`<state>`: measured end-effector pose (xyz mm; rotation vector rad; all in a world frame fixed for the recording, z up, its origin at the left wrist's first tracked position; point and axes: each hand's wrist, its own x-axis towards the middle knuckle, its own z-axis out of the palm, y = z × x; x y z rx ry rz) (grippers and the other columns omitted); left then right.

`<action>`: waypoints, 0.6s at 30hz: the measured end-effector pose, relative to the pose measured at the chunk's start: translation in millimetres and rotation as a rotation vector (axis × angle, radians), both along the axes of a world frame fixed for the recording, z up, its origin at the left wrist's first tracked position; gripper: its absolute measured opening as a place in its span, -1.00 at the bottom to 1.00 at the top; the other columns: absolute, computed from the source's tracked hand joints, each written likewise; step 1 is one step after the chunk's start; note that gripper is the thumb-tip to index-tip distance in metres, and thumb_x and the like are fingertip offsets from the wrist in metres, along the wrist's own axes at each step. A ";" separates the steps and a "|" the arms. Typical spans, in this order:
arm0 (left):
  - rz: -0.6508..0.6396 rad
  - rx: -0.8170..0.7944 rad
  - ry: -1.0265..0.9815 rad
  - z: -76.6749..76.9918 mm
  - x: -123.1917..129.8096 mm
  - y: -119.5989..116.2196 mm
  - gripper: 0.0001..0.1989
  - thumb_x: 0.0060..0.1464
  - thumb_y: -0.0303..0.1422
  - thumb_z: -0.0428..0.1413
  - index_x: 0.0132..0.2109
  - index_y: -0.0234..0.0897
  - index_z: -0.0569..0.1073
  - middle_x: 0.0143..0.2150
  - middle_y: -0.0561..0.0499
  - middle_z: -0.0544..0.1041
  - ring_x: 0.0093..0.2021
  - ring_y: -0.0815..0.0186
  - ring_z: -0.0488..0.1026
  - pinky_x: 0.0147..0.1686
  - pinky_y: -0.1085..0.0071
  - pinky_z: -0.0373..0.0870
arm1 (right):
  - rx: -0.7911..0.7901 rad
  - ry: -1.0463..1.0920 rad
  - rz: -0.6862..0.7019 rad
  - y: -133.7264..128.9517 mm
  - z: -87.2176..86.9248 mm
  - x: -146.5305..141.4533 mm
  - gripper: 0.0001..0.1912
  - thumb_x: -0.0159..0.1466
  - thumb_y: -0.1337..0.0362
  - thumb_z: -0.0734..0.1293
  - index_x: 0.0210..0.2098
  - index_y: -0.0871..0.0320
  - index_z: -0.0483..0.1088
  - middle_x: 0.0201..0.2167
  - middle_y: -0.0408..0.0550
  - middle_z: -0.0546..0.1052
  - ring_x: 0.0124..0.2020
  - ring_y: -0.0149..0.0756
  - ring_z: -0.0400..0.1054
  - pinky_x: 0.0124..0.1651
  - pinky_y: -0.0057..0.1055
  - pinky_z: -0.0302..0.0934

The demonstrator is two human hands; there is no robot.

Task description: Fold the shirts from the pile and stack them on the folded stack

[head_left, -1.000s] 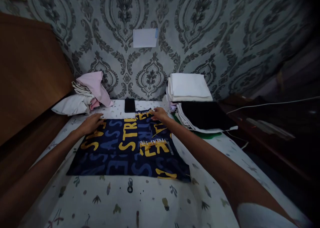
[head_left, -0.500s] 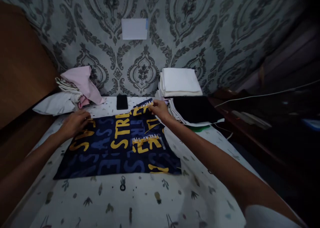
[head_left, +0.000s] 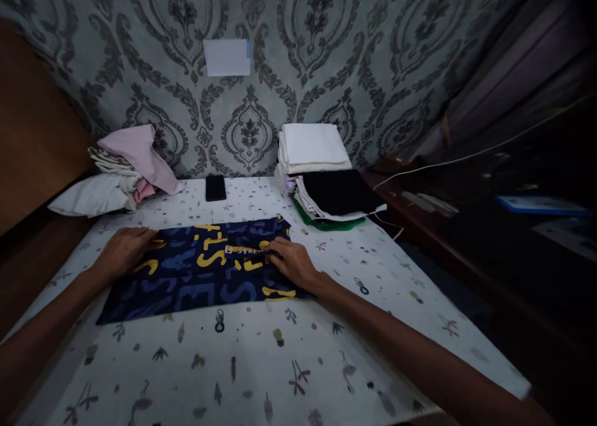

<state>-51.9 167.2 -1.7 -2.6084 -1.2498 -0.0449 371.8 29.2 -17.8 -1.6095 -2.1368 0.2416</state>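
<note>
A folded navy garment (head_left: 186, 270), printed with yellow and blue letters, lies across the patterned white sheet (head_left: 224, 370). My left hand (head_left: 125, 250) is at its far left corner, the fingers bent together over the fabric. On the right part of the cloth, my right hand (head_left: 295, 263) pinches the fabric beside a strip of white lettering. The undersides of the fingers of both hands are hidden. The far edge of the garment runs in a fairly straight fold between the hands.
Behind the garment lies a black phone (head_left: 215, 188). A loose heap of pink and white cloth (head_left: 133, 158) sits at the back left. Folded white cloths (head_left: 314, 146) and a black folded cloth (head_left: 340, 191) are stacked at the back right, green fabric (head_left: 326, 222) beneath. A white cable (head_left: 433, 163) runs right.
Both hands have come nearer to me with the garment's far part, which is now folded over, so the garment is shorter. The view has shifted somewhat to the right.
</note>
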 end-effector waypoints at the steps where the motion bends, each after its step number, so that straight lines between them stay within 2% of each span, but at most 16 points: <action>1: 0.000 -0.017 -0.013 0.4 -0.8 0.7 -0.67 0.22 -0.27 -0.11 -0.12 -0.28 0.50 -0.17 -0.25 0.59 -0.13 -0.05 0.54 -0.11 0.12 0.36 | 0.014 0.018 0.002 -0.5 1.0 2.0 -0.79 0.29 0.45 0.29 -0.18 0.09 0.52 -0.19 -0.11 0.56 -0.26 -0.35 0.44 -0.23 -0.47 0.21; 4: 0.024 -0.064 -0.073 0.4 -4.4 2.9 -0.70 0.17 -0.20 -0.02 -0.12 -0.24 0.52 -0.18 -0.22 0.60 -0.14 -0.03 0.55 -0.13 0.17 0.36 | 0.028 -0.006 0.011 -4.6 3.9 9.2 -0.78 0.31 0.43 0.27 -0.15 0.09 0.52 -0.19 -0.08 0.57 -0.24 -0.33 0.45 -0.21 -0.46 0.23; 7: 0.077 -0.100 -0.114 0.5 -7.5 3.5 -0.72 0.13 -0.19 0.02 -0.14 -0.19 0.54 -0.18 -0.16 0.60 -0.15 0.03 0.55 -0.14 0.24 0.37 | -0.037 -0.111 0.075 -9.2 9.4 17.4 -0.70 0.30 0.45 0.23 -0.08 0.08 0.53 -0.10 -0.06 0.57 -0.17 -0.31 0.46 -0.18 -0.44 0.26; 9: 0.134 -0.119 -0.128 2.5 -8.2 1.5 -0.74 0.15 -0.22 -0.01 -0.16 -0.17 0.53 -0.18 -0.12 0.61 -0.16 0.09 0.55 -0.16 0.28 0.37 | -0.084 -0.163 0.129 -10.0 14.9 21.8 -0.63 0.27 0.48 0.20 -0.06 0.07 0.53 -0.07 -0.06 0.56 -0.13 -0.30 0.47 -0.16 -0.43 0.27; 12: 0.199 -0.124 -0.135 8.7 -7.1 -4.9 -0.71 0.22 -0.27 -0.10 -0.17 -0.17 0.52 -0.17 -0.09 0.60 -0.18 0.14 0.52 -0.21 0.32 0.36 | -0.078 -0.183 0.128 -6.9 23.6 22.7 -0.60 0.27 0.47 0.18 -0.03 0.09 0.53 -0.09 -0.04 0.56 -0.16 -0.28 0.48 -0.15 -0.41 0.29; 16: 0.162 -0.089 -0.129 14.6 -5.9 -13.2 -0.68 0.26 -0.30 -0.14 -0.16 -0.22 0.50 -0.17 -0.13 0.58 -0.16 0.13 0.49 -0.20 0.30 0.36 | -0.044 -0.204 0.212 -0.5 31.0 9.7 -0.65 0.31 0.28 0.29 0.08 0.11 0.46 -0.01 0.02 0.53 -0.13 -0.21 0.48 -0.13 -0.36 0.32; 18: 0.142 -0.082 -0.116 13.1 -7.4 -15.3 -0.69 0.26 -0.32 -0.14 -0.17 -0.22 0.50 -0.17 -0.13 0.58 -0.16 0.13 0.49 -0.19 0.30 0.36 | -0.071 -0.272 0.271 1.1 32.2 0.8 -0.65 0.29 0.26 0.34 0.06 0.12 0.46 0.00 0.04 0.52 -0.10 -0.18 0.47 -0.15 -0.36 0.33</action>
